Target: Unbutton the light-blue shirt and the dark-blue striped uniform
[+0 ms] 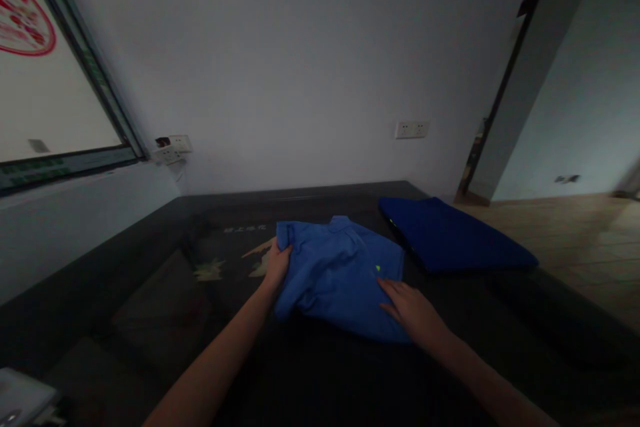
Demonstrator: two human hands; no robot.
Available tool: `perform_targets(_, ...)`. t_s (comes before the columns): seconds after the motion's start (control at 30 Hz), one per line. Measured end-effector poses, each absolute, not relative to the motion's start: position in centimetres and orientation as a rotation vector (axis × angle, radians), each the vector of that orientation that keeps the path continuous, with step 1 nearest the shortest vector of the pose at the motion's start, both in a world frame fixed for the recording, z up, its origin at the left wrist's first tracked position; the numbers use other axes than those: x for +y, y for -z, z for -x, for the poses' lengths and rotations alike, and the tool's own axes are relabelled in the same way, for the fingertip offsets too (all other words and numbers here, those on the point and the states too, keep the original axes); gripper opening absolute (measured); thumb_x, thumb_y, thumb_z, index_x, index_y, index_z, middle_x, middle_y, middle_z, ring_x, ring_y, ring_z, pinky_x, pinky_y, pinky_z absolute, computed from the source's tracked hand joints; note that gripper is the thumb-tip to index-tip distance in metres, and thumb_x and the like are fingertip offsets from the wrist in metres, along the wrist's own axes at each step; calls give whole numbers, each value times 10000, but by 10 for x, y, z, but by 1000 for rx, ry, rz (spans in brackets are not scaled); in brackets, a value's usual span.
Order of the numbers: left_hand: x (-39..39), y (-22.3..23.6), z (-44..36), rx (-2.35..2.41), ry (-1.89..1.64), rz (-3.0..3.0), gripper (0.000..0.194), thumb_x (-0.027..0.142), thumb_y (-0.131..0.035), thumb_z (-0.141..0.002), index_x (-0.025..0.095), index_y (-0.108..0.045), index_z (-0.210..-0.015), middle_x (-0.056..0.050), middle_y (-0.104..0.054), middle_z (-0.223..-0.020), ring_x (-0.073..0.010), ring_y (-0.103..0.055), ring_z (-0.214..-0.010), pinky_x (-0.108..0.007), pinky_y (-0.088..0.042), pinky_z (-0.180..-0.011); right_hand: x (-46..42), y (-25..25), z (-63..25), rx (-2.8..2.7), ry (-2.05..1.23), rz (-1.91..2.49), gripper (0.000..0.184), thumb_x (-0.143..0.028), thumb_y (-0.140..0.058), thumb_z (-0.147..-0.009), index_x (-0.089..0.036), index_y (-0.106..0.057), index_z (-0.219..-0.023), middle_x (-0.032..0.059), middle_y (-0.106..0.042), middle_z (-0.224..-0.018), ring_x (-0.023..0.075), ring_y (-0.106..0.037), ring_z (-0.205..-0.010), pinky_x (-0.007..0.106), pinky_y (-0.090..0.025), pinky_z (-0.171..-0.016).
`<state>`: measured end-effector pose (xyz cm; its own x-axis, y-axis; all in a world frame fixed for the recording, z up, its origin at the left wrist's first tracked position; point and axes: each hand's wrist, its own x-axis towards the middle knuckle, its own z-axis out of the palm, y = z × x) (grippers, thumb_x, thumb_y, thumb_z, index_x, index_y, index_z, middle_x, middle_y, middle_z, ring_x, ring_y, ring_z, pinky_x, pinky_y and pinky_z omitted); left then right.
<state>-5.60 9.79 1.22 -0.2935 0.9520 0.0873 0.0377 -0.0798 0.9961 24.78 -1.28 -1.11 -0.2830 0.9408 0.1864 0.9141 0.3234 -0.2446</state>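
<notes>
A blue shirt lies rumpled on the dark surface in front of me, its collar at the far edge and a small bright green mark on its right part. At the shirt's left side, my left hand is closed on the fabric, thumb on top. My right hand rests on the right part of the shirt below the green mark, its fingers stretched out over the cloth. The lower edge of the shirt fades into shadow.
A flat dark-blue cloth item lies to the right of the shirt. The dark surface carries a printed pattern and meets a pale wall with sockets. A white object sits at the lower left.
</notes>
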Motion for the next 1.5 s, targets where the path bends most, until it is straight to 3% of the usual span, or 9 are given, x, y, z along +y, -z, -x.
perform_targets(0.33,66,-28,45,1306,-1434,-1574,389,193,-488,-837,227,-520,-1224,-49,-555,-1284,-213,-462,-1229,-358,-254,-1104,58,-4,-236,-2229,-158,1614,466,-233,-511,-872,-154,-478,-1330,159,-579,-1268,281,-550,-1154,466,-393,-994)
perform_targets(0.57,12,-29,27,1181,-1098,-1845,479,116,-499,-802,315,-578,-1231,3,-497,-1376,-224,-194,-1403,-450,135,-1117,51,-26,-239,-1862,-593,1325,278,-365,-488,-874,-174,-679,-942,89,-691,-984,231,-633,-941,402,-480,-875)
perform_targets(0.77,-22,-34,15,937,-766,-2043,585,93,-468,-792,341,-488,-1321,12,-396,-1452,-220,-289,-1365,-445,-54,-1148,56,-16,-223,-1425,-1203,1248,322,-420,-494,-876,-162,-596,-1041,74,-664,-868,164,-655,-698,295,-551,-609)
perform_targets(0.9,-45,-42,4,733,-433,-2281,666,61,-504,-769,387,-435,-1345,11,-319,-1494,-249,-250,-1384,-499,-50,-1136,49,-20,-218,-1374,-1286,1273,423,-478,-465,-886,-208,-480,-1212,61,-619,-907,161,-641,-688,292,-558,-568)
perform_targets(1.03,-63,-58,-2,519,-285,-2331,637,263,-639,-794,379,-396,-1371,-32,-385,-1459,-313,-342,-1335,-549,-57,-1117,40,-29,-218,-1525,-1223,1290,560,-525,-451,-875,-273,-369,-1369,44,-582,-895,144,-597,-642,253,-524,-494)
perform_targets(1.13,-55,-65,3,588,-406,-2218,506,341,-591,-835,322,-479,-1329,-52,-597,-1257,-279,-547,-1144,-440,-334,-1032,38,-32,-218,-1676,-1117,1281,603,-550,-470,-853,-312,-364,-1397,29,-575,-874,130,-568,-622,224,-490,-471)
perform_targets(1.2,-33,-63,10,804,-702,-2125,333,313,-504,-885,268,-599,-1201,-59,-669,-1089,-232,-606,-1007,-352,-427,-928,39,-32,-216,-1735,-1065,1251,587,-556,-482,-842,-302,-426,-1368,25,-575,-853,133,-558,-640,220,-485,-486)
perform_targets(1.3,14,-52,18,1186,-1175,-1887,234,216,-490,-866,212,-654,-1032,-76,-654,-1063,-218,-594,-994,-337,-431,-919,44,-32,-210,-1745,-1027,1220,552,-550,-485,-842,-278,-493,-1322,27,-572,-821,146,-552,-673,220,-490,-494)
perform_targets(1.5,76,-25,4,1254,-1018,-1643,247,132,-571,-775,159,-644,-1009,-93,-680,-1007,-223,-620,-954,-345,-451,-900,52,-34,-199,-1765,-1008,1205,509,-514,-465,-869,-277,-493,-1318,15,-571,-758,134,-530,-604,215,-476,-463)
